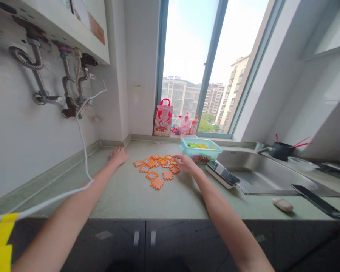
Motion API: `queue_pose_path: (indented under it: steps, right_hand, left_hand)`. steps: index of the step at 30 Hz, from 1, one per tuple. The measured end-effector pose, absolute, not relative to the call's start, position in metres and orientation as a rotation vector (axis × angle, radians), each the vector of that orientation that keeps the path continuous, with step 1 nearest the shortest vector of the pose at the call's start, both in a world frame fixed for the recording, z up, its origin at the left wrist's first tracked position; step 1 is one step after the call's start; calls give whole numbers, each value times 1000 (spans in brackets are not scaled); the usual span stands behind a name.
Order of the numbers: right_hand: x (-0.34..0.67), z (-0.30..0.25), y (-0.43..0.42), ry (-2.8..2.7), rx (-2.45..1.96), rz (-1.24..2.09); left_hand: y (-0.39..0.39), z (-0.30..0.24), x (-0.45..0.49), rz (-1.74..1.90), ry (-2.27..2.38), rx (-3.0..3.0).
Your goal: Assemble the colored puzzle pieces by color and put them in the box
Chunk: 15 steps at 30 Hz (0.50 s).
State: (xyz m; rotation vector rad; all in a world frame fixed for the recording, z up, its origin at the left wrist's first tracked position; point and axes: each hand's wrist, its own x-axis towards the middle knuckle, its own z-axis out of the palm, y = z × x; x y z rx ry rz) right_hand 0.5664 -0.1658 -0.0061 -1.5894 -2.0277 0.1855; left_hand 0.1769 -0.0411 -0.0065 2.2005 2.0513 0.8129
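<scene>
A loose pile of orange jigsaw-edged foam tiles (151, 163) lies on the pale green countertop, several with white printed patches. Nearer to me are a patterned tile (152, 175), a plain tile (167, 175) and another plain tile (157, 184). My right hand (184, 163) is at the pile's right edge, its outstretched fingers touching or just over the tiles there; I see no tile lifted. To the left of the pile, my left hand (119, 156) rests on the counter, fingers stretched out and holding nothing.
A teal plastic tub (205, 154) with green and yellow pieces stands behind my right hand. A phone (222, 173) lies on a white block beside the steel sink (252, 172). A white cable (85, 151) hangs across my left forearm. Bottles (185, 124) stand by the window.
</scene>
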Motion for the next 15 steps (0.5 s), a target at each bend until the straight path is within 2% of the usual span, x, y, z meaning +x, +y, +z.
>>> queue_pose_path:
  steps: [4,8,12,15]
  right_hand:
    - [577,1,-168,-2124,-1640,238]
    - [577,3,-170,-2270,-1698,382]
    - [569,9,-177,-2404,-1683,364]
    - [563,15,-182,-2444,-1651,343]
  left_hand:
    - [-29,-5,177,504,2020,2336]
    - [-28,5,175,266,1755,2492]
    - [-37,8,173,211,1498,2589]
    - [-45,9,163,298,1349,2630]
